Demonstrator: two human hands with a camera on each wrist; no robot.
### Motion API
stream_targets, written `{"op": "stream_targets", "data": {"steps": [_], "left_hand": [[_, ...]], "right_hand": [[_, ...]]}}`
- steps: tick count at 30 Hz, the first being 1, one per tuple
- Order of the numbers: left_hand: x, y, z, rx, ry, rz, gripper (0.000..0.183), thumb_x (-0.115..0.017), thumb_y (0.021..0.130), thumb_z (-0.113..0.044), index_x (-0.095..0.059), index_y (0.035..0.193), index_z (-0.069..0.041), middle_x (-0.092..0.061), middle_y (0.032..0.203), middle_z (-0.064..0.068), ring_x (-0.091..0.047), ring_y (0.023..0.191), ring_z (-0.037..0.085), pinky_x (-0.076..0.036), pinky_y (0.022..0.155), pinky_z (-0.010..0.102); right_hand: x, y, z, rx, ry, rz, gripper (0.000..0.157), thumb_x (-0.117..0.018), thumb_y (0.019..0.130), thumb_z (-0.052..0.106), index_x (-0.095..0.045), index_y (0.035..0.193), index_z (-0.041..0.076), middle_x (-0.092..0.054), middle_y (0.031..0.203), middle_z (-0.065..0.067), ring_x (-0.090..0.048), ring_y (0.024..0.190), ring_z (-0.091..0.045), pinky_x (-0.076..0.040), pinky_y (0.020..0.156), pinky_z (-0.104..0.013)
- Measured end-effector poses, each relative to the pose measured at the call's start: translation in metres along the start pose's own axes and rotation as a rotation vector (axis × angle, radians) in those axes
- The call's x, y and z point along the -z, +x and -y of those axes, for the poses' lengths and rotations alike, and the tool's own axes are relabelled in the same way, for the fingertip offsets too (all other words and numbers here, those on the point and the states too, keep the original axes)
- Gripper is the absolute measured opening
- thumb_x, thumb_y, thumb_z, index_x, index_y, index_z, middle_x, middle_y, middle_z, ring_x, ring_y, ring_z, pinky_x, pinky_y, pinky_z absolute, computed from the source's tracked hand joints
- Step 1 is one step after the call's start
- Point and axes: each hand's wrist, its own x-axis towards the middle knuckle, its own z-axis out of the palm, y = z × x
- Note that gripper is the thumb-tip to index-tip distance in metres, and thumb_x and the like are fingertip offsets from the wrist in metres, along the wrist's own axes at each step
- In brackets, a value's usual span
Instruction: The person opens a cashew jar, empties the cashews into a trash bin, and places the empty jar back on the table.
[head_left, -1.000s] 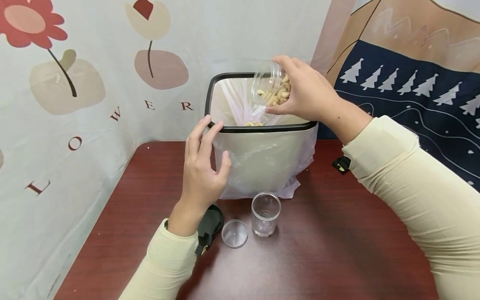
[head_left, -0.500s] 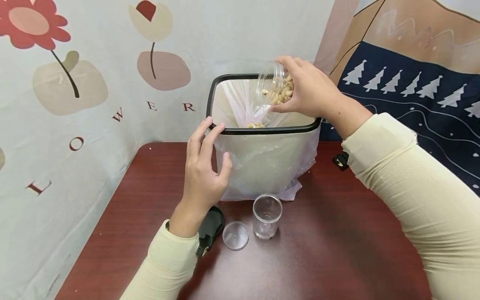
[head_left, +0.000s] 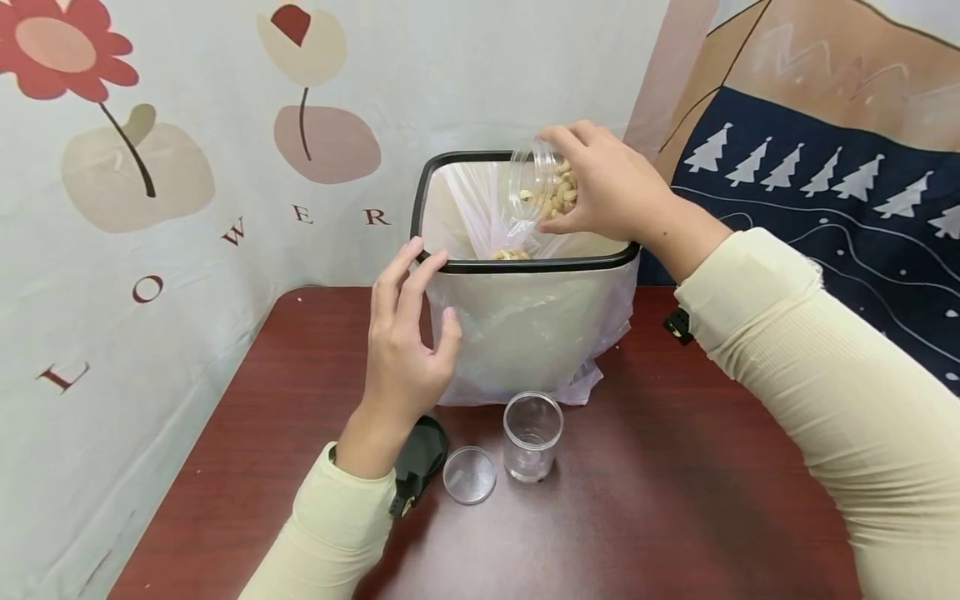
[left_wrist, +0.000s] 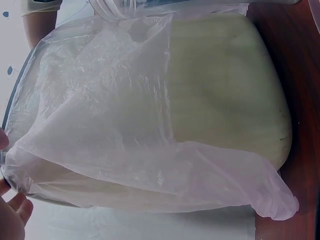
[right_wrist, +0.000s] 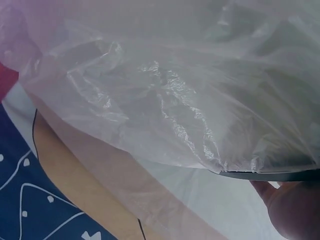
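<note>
My right hand (head_left: 611,183) grips a clear plastic jar (head_left: 534,179) lying tilted on its side above the trash bin (head_left: 525,325). Its mouth faces left, and small pale yellow curved pieces (head_left: 564,193) fill its lower part; whether they are cashews or macaroni I cannot tell. More such pieces (head_left: 510,254) lie in the bin's thin pinkish plastic liner bag (left_wrist: 115,100). My left hand (head_left: 405,342) rests fingertips on the near left corner of the bin's black rim (head_left: 525,266), thumb held apart. The right wrist view shows part of my right hand (right_wrist: 295,207) beyond the rim.
A second clear jar (head_left: 532,437) stands upright in front of the bin on the reddish-brown table (head_left: 637,517). Beside it lies a round clear lid (head_left: 469,475). Dark wrist-worn gear (head_left: 420,454) shows by my left wrist. A printed cloth (head_left: 465,75) hangs behind.
The tilted jar and my right hand have shifted slightly lower over the bin. My left hand keeps its place on the rim. The pieces in the jar look much the same.
</note>
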Motion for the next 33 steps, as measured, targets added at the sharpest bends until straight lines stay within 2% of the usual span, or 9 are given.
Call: {"op": "stream_targets", "data": {"steps": [12, 19, 33], "left_hand": [[0.0009, 0.0008, -0.0006, -0.007, 0.014, -0.001, 0.049, -0.054, 0.086, -0.009, -0.058, 0.135, -0.005, -0.048, 0.147, 0.017, -0.044, 0.140, 0.032, -0.038, 0.115, 0.042], [0.0014, 0.0016, -0.0015, -0.010, 0.013, -0.002, 0.049, -0.054, 0.086, -0.009, -0.058, 0.135, -0.005, -0.048, 0.147, 0.017, -0.044, 0.139, 0.032, -0.038, 0.114, 0.043], [0.0006, 0.0012, -0.0026, -0.006, 0.010, 0.004, 0.048, -0.055, 0.087, -0.010, -0.059, 0.135, -0.005, -0.048, 0.147, 0.017, -0.044, 0.139, 0.033, -0.038, 0.113, 0.044]], "right_hand": [[0.0004, 0.0019, 0.0015, 0.008, -0.005, 0.003, 0.100, -0.085, 0.076, 0.038, -0.029, 0.156, 0.016, -0.043, 0.150, -0.018, -0.038, 0.141, -0.040, -0.031, 0.116, -0.055], [0.0013, 0.0013, 0.0024, 0.026, -0.046, -0.009, 0.099, -0.085, 0.077, 0.037, -0.030, 0.156, 0.017, -0.046, 0.146, -0.018, -0.040, 0.136, -0.040, -0.032, 0.114, -0.055], [-0.0004, 0.0000, 0.0007, 0.027, -0.046, -0.028, 0.097, -0.086, 0.077, 0.032, -0.031, 0.156, 0.020, -0.044, 0.147, -0.019, -0.038, 0.137, -0.040, -0.031, 0.113, -0.057]]}}
